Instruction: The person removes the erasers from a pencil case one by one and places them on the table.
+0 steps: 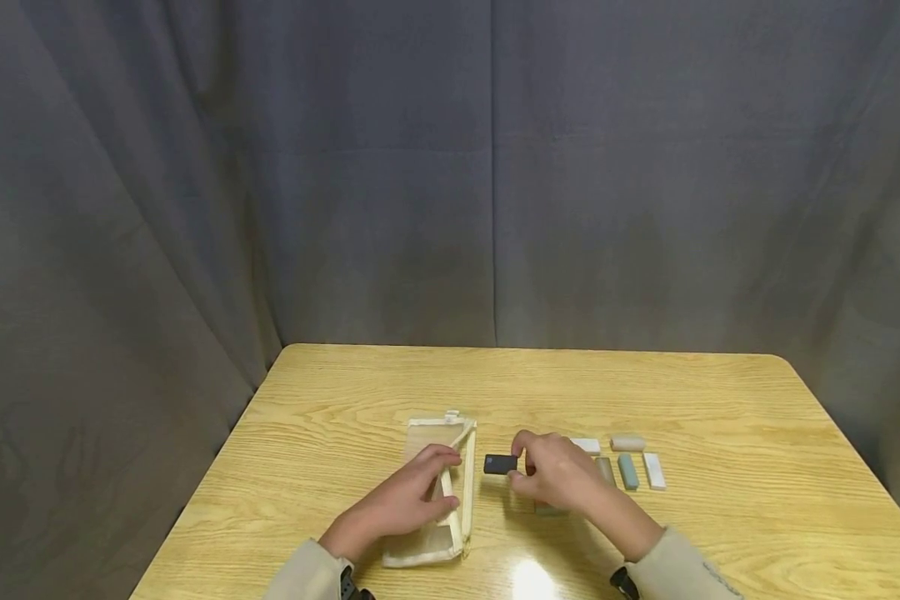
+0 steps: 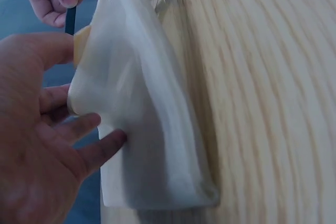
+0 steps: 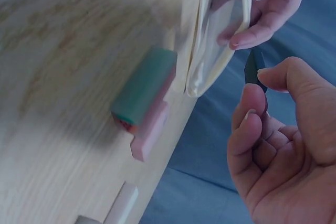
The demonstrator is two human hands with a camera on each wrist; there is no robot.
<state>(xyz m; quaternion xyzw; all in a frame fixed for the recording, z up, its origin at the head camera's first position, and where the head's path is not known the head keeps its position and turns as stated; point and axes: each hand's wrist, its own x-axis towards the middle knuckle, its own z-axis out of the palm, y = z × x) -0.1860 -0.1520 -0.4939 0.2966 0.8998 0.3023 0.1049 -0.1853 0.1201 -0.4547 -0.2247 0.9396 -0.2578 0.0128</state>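
My left hand (image 1: 408,500) grips the edge of a pale mesh zip pouch (image 1: 420,433), which lies on the table with its zipper side gaping to the right. In the left wrist view, fingers spread over the mesh (image 2: 147,156), and a light orange piece (image 2: 81,43) shows at the opening. Between thumb and fingertips, my right hand (image 1: 558,475) pinches a small black eraser (image 1: 500,464) just right of that opening. The right wrist view shows the eraser (image 3: 254,69) edge-on, close to the left hand's fingers.
Right of the pouch lie several small eraser-like blocks: a teal one (image 1: 627,472), a white one (image 1: 654,471) and a beige roll (image 1: 627,443). Nearer my right hand are a green block (image 3: 144,87) and a pink block (image 3: 151,132). A grey curtain (image 1: 495,208) hangs behind the wooden table (image 1: 330,400).
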